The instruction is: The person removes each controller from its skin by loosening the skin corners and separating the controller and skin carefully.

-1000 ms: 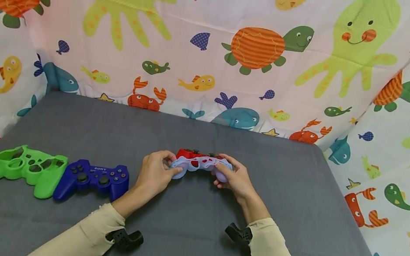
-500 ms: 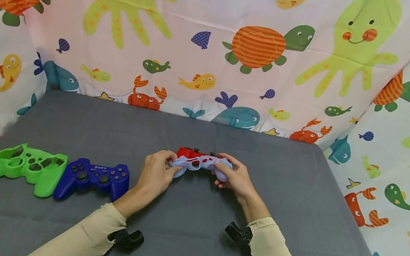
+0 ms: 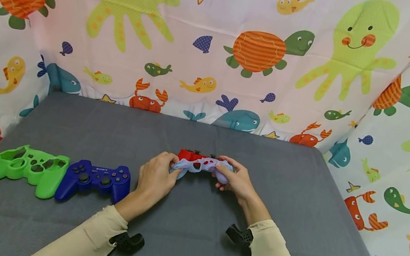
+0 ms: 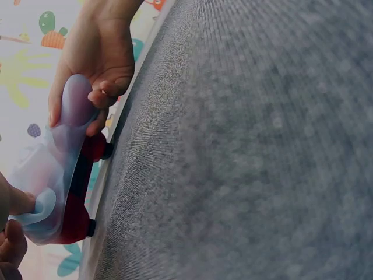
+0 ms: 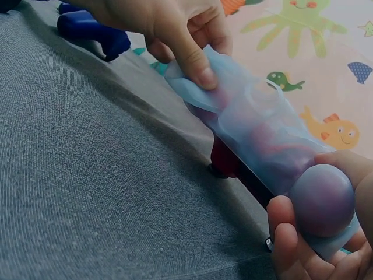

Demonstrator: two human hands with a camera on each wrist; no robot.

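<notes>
A red game controller (image 3: 187,155) is held above the grey table, partly inside a translucent light-blue silicone cover (image 3: 204,163). My left hand (image 3: 157,178) pinches the cover's left end; in the right wrist view the thumb (image 5: 201,73) presses on the loose, folded cover (image 5: 250,111) there. My right hand (image 3: 237,182) grips the other end, where the cover fits smoothly around the controller's rounded handle (image 5: 322,198). From the left wrist, red parts of the controller (image 4: 76,219) and its dark buttons show past the cover's edge. The controller's left handle is hard to make out under the cover.
To the left on the grey table (image 3: 180,239) lie a green silicone cover (image 3: 34,166) and a blue game controller (image 3: 96,178), side by side and touching or nearly so. A cloth printed with sea animals (image 3: 206,64) hangs behind and at both sides.
My left hand has shifted and turned slightly over the cover's left end, which looked rounded and now looks stretched and folded. My right hand keeps its grip. The head view has tilted a little.
</notes>
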